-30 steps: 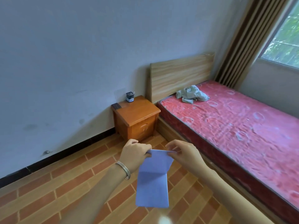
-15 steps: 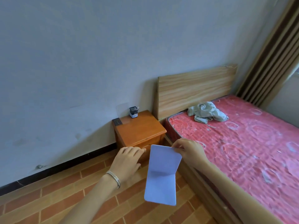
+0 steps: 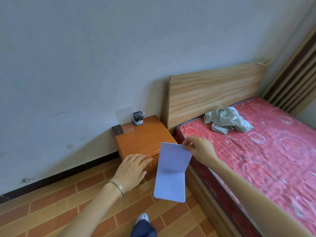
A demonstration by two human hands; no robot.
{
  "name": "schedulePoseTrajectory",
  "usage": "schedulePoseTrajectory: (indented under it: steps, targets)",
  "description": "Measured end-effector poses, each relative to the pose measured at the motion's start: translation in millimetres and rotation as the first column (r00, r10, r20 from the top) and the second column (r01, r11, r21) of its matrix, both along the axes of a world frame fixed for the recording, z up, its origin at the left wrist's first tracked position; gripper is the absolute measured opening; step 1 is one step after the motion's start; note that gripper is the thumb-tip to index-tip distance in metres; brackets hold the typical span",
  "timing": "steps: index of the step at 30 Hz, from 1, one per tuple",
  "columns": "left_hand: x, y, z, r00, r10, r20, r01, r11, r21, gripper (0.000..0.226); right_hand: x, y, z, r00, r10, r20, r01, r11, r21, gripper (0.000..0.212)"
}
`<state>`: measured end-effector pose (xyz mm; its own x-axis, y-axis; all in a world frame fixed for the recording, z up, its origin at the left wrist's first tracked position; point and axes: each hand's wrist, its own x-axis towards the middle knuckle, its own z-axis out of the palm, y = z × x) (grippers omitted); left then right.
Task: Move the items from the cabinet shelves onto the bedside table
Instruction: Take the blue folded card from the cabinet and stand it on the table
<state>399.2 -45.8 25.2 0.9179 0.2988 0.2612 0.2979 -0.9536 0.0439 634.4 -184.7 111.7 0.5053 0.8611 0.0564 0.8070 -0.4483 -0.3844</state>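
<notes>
While my right grip [image 3: 199,148] pinched the top corner of the pad [image 3: 171,171] between thumb and fingertips, the pad hung open from it, its lower leaf folded toward me, in the air just off the front right corner of the counter [image 3: 145,139] and above the brick-patterned floor [image 3: 51,211]. My left grip [image 3: 132,169] held nothing; it was flat and loosely spread, palm down, fingers reaching toward the counter's front edge, though I could not tell whether they touched the wood. A thin bangle [image 3: 118,187] sat on that wrist. On the counter's back edge, against the wall [image 3: 85,57], stood a small mesh pen cup [image 3: 138,118], and beside it to the left leaned a clear sheet [image 3: 125,115], with a flat dark remote [image 3: 118,130] lying at the back left corner. The rest of the counter top was bare wood. To the right ran the bed [image 3: 256,159], its red mattress touching the counter's side near the wooden headboard [image 3: 213,93], and a crumpled grey cloth [image 3: 225,119] lay near the head end. A brown curtain [image 3: 294,82] hung at the far right. Down at the bottom edge I saw my shoe [image 3: 143,218] and trouser leg.
</notes>
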Motion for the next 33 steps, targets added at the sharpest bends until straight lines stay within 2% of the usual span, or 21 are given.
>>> schedulePoseTrajectory:
  steps: [6, 9, 13, 20, 33]
  targets:
    - [58.2, 96.6, -5.3, 0.998, 0.003, 0.061, -0.001, 1.0, -0.029, 0.055, 61.9, 101.1, -4.0, 1.0, 0.01, 0.0, -0.01, 0.999, -0.03, 0.012]
    - [82.2, 134.9, -7.8, 0.999, -0.024, 0.047, 0.025, 0.999, -0.024, 0.055, 87.5, 148.3, -11.6, 1.0, 0.005, 0.01, -0.005, 1.0, -0.029, 0.011]
    - [101.8, 172.0, -17.6, 0.999, 0.029, 0.036, -0.025, 0.995, -0.092, 0.057, 118.3, 204.9, -27.0, 1.0, -0.009, -0.026, 0.008, 0.998, -0.055, 0.013]
    - [134.1, 225.5, -33.3, 0.993, 0.118, 0.01, -0.116, 0.987, -0.116, 0.059, 170.7, 291.0, -59.3, 0.999, -0.006, -0.05, -0.001, 0.992, -0.125, 0.013]
    - [243.5, 279.1, -81.3, 0.936, 0.311, -0.164, -0.341, 0.916, -0.212, 0.062, 280.8, 414.7, -139.3, 0.974, 0.197, -0.114, -0.222, 0.934, -0.279, 0.016]
